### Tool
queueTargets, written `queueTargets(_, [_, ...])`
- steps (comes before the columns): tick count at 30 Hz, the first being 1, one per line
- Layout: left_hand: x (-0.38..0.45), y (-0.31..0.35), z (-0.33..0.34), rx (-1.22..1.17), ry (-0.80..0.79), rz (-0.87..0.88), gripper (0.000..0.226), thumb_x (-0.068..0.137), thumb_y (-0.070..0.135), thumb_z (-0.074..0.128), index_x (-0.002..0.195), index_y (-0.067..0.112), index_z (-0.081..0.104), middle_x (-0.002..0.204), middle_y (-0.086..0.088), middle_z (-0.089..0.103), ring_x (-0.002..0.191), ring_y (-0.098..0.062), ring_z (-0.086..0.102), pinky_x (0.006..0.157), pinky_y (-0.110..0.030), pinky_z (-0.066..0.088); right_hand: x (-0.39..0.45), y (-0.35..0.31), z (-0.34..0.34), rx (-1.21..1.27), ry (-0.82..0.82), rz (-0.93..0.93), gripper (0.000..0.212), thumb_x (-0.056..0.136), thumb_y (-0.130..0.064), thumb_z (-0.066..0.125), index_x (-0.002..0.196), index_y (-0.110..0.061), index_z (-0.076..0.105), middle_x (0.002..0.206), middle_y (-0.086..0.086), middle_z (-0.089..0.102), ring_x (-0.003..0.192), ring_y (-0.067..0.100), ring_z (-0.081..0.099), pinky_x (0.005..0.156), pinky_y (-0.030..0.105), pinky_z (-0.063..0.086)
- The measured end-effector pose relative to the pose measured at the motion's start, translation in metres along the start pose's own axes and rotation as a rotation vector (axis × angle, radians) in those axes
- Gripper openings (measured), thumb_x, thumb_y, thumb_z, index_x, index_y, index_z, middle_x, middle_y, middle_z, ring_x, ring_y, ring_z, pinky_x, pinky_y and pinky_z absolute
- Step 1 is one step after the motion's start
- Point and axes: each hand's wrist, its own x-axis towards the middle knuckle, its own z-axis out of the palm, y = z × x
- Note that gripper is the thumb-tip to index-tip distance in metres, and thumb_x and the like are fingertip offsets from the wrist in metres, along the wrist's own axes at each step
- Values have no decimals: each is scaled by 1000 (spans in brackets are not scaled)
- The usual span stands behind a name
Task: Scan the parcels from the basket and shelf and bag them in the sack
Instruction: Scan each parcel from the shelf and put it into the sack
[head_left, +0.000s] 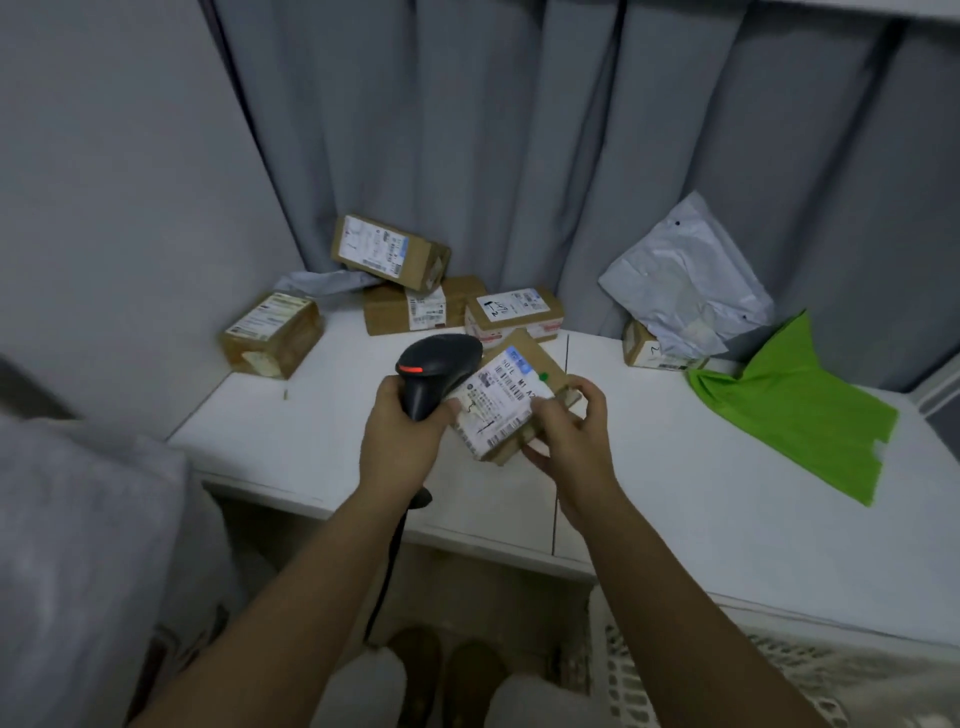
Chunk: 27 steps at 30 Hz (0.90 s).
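Note:
My left hand (402, 436) grips a black barcode scanner (441, 364) with a red strip on its head, pointed at a small cardboard parcel (501, 408). My right hand (569, 431) holds that parcel by its right side, white label up, just above the white shelf (311, 431). Several more cardboard parcels lie at the back of the shelf: one at the left (270, 333), a stack in the middle (392, 252), another beside it (514, 312). A white lattice basket (727, 680) sits at the bottom right. A pale fabric mass, perhaps the sack (78, 545), fills the lower left.
A grey poly mailer (685, 280) leans on a small box (644, 345) at the back right. A green plastic bag (795, 410) lies flat on the shelf's right part. Grey curtains hang behind. The scanner cable (387, 566) drops below the shelf edge.

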Motion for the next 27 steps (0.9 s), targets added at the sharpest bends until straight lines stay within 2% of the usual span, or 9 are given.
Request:
queueTargets(4, [-32, 6, -34, 57, 60, 58, 28, 84, 23, 71, 102, 23, 48, 91, 4, 58, 82, -22, 60, 74, -37, 52, -28, -1, 15, 113, 45, 85, 45, 96, -24, 59, 133, -33, 36, 121, 4, 60, 104, 19, 63, 73, 30, 57])
queueTargets(7, [-44, 4, -55, 87, 23, 65, 30, 83, 24, 73, 102, 23, 50, 92, 5, 59, 85, -21, 60, 79, -44, 55, -41, 12, 22, 70, 95, 82, 46, 94, -18, 60, 133, -31, 38, 122, 8, 60, 100, 19, 65, 69, 28, 57])
queueTargets(11, [-51, -3, -73, 167, -51, 86, 33, 82, 26, 74, 105, 21, 51, 94, 2, 61, 85, -20, 61, 79, -48, 55, -43, 15, 23, -17, 96, 19, 45, 91, -14, 62, 125, -35, 41, 126, 11, 58, 110, 23, 62, 78, 32, 56])
queueTargets(14, [-55, -8, -78, 231, -132, 79, 36, 83, 25, 74, 109, 20, 50, 93, 5, 58, 83, -18, 60, 74, -39, 54, -41, 19, 18, -80, 92, 8, 45, 90, -13, 63, 125, -33, 42, 126, 10, 58, 108, 23, 62, 78, 33, 57])
queueTargets(16, [-58, -9, -79, 271, -203, 91, 37, 83, 24, 73, 110, 21, 48, 93, 9, 56, 83, -12, 58, 68, -24, 48, -39, 23, 15, -115, 86, 14, 49, 91, -12, 62, 131, -30, 40, 127, 10, 57, 106, 23, 63, 78, 33, 58])
queueTargets(19, [-60, -8, -78, 343, -280, 137, 38, 84, 23, 73, 109, 25, 45, 98, 12, 55, 84, -5, 55, 67, -14, 41, -36, 25, 10, -138, 76, 41, 52, 92, -11, 61, 135, -29, 38, 128, 12, 56, 103, 22, 65, 70, 28, 58])
queueTargets(22, [-60, -6, -75, 424, -319, 135, 40, 86, 26, 71, 112, 27, 41, 103, 13, 53, 85, -5, 55, 71, -14, 42, -35, 25, 9, -145, 74, 54, 53, 92, -11, 60, 136, -29, 36, 128, 11, 55, 100, 19, 65, 62, 22, 55])
queueTargets(24, [-60, -6, -74, 469, -332, 124, 42, 87, 28, 69, 116, 26, 39, 106, 12, 51, 91, -6, 53, 77, -18, 43, -34, 26, 9, -171, 71, 52, 52, 93, -12, 60, 136, -29, 36, 129, 11, 54, 102, 20, 63, 63, 21, 55])
queueTargets(27, [-59, -7, -74, 499, -337, 109, 41, 88, 29, 68, 114, 28, 37, 105, 12, 50, 90, -8, 53, 75, -20, 43, -33, 27, 11, -202, 79, 46, 52, 93, -14, 61, 136, -31, 35, 132, 9, 51, 107, 22, 61, 70, 25, 56])
